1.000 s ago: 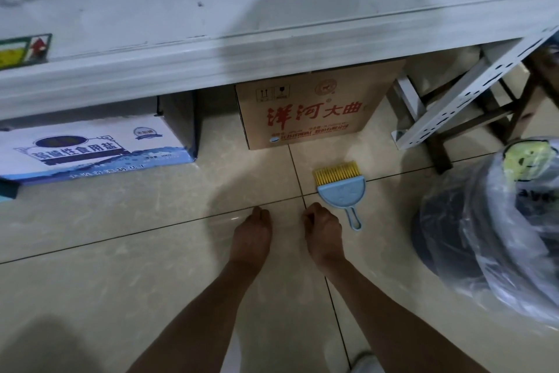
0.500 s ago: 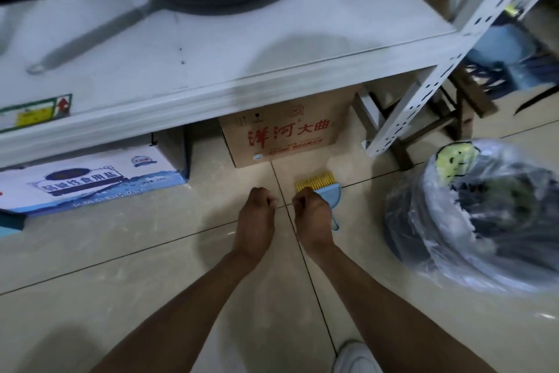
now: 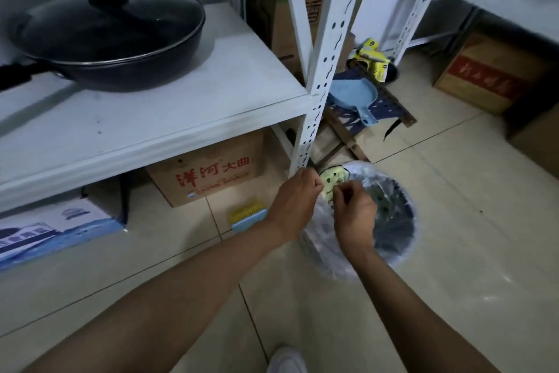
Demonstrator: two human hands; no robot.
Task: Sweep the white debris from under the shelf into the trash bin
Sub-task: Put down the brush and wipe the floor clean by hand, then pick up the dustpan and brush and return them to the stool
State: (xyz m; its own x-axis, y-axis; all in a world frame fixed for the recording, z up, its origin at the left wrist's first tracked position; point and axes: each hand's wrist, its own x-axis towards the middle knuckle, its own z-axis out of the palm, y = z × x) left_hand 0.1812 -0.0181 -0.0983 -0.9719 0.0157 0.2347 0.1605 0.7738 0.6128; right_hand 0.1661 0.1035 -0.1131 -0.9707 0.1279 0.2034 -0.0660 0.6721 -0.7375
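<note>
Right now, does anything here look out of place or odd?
Slightly: the small brush lies unused on the floor by the shelf, while both hands are at the trash bin rim instead.

The shelf (image 3: 169,109) is plain white, its upright post (image 3: 325,49) white with a row of dark slots. A black pan (image 3: 109,39) sits on it under a dark glass lid. Below, a brown carton (image 3: 211,173) carries red characters; the box (image 3: 57,227) near the shelf's left edge is white and blue. The little brush (image 3: 246,215) has yellow bristles on a pale blue body. The trash bin (image 3: 390,221) is black with a clear liner, a yellow-green wrapper (image 3: 331,180) at its rim. A light blue dustpan (image 3: 354,95) lies behind the post. Floor tiles (image 3: 469,221) are beige with dark grout lines.
</note>
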